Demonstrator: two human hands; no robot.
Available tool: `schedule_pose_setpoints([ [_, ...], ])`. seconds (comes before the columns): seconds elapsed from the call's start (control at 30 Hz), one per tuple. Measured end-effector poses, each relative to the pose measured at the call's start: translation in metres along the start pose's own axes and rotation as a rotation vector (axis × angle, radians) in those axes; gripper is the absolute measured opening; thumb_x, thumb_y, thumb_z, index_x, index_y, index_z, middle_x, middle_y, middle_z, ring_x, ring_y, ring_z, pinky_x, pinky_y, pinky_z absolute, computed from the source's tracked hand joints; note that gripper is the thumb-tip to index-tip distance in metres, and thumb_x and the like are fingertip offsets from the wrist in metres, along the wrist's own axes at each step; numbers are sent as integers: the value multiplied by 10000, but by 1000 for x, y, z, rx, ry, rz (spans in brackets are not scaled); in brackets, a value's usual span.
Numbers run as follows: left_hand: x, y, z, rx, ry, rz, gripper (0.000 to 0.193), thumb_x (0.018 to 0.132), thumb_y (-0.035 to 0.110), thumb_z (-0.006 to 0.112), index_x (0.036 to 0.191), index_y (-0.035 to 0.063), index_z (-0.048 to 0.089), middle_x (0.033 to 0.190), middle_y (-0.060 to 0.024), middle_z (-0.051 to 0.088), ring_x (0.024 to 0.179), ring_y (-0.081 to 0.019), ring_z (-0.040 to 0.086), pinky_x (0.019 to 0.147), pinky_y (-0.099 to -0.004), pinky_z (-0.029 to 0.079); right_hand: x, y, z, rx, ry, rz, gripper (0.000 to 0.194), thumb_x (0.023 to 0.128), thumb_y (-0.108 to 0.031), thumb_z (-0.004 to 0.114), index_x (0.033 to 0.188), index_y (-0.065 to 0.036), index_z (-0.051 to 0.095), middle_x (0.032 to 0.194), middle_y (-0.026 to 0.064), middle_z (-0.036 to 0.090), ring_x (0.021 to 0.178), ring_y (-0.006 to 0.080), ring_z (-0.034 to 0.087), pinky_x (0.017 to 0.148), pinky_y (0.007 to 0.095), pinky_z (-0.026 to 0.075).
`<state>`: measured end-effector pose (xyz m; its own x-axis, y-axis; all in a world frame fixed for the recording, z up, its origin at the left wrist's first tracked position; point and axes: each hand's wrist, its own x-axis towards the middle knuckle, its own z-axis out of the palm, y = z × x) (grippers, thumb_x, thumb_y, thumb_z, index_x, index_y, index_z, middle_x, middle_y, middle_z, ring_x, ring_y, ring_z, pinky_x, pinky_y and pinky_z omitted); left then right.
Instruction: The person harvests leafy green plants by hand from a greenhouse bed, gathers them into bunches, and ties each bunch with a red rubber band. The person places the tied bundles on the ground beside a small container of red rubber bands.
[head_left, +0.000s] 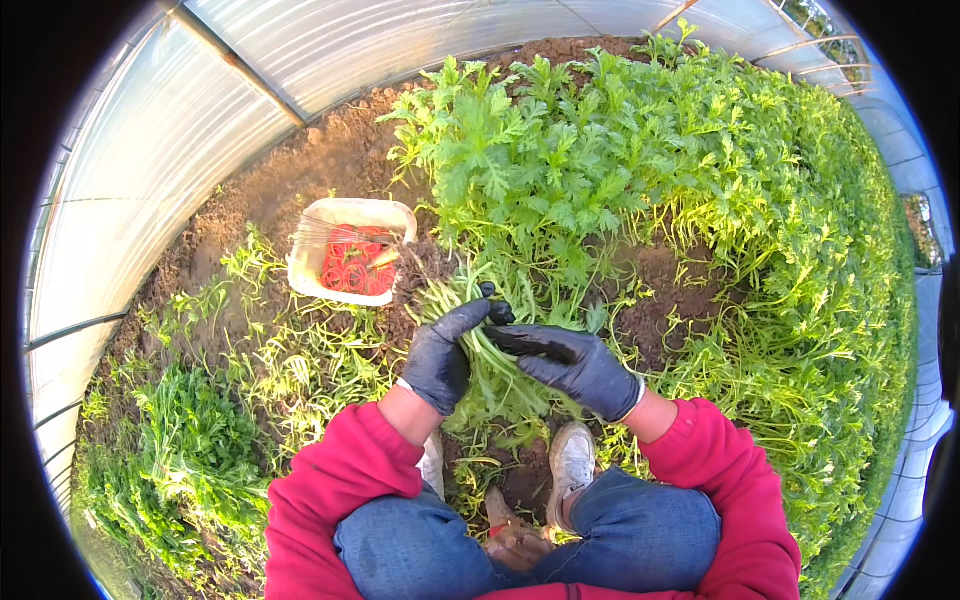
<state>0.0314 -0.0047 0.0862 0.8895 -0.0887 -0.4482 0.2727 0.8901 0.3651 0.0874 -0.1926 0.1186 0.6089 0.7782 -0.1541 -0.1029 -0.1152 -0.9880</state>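
Note:
My left hand (442, 358), in a black glove, closes around the stems of a bunch of leafy greens (501, 386). The roots, with dark soil on them, point up and left, while the leaves hang down between my forearms. From the other side my right hand (574, 369), also gloved in black, presses against the same stems with its fingers stretched across them. Some of its fingertips show beyond the stems, and the rest are hidden. Just past the roots stands a white plastic tub (301, 274) with red coiled bands (354, 274) inside.
Thin wires (326, 234) lie across the tub's left rim. Dense standing greens (540, 150) grow ahead and to the right. Cut greens (199, 427) are piled at lower left. Trampled stems litter the soil (307, 169). A plastic-film tunnel wall (127, 195) curves along the left.

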Motion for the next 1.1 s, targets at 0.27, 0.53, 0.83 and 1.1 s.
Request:
schedule_pose_setpoints([
  [0.27,1,-14,5,365,44,9,235,794,112,628,975,-37,652,949,-112,666,913,-213,612,903,-333,434,3,5,-37,73,456,-12,532,819,-109,678,1289,-20,445,1236,138,547,1122,236,541,941,338,455],
  [0.53,-2,-25,14,331,36,-23,354,801,93,626,1123,-45,577,1052,-111,637,956,-222,610,890,-349,466,8,35,17,-541,47,66,1038,603,-464,786,1366,10,267,1023,229,618,896,376,617,804,412,491],
  [0.83,12,-18,31,682,-345,162,839,547,348,866,1209,-20,506,1170,-162,573,1081,-280,551,967,-415,417,9,-3,-9,-572,-233,60,377,570,-299,716,773,7,628,707,214,610,688,399,596,634,453,482],
  [1.1,15,-27,42,269,-14,107,295,694,119,678,943,68,527,790,-106,621,999,-319,595,957,-482,410,-13,34,-53,-11,-124,-10,742,753,-627,614,1195,-36,534,1092,223,608,990,326,608,854,389,473],
])
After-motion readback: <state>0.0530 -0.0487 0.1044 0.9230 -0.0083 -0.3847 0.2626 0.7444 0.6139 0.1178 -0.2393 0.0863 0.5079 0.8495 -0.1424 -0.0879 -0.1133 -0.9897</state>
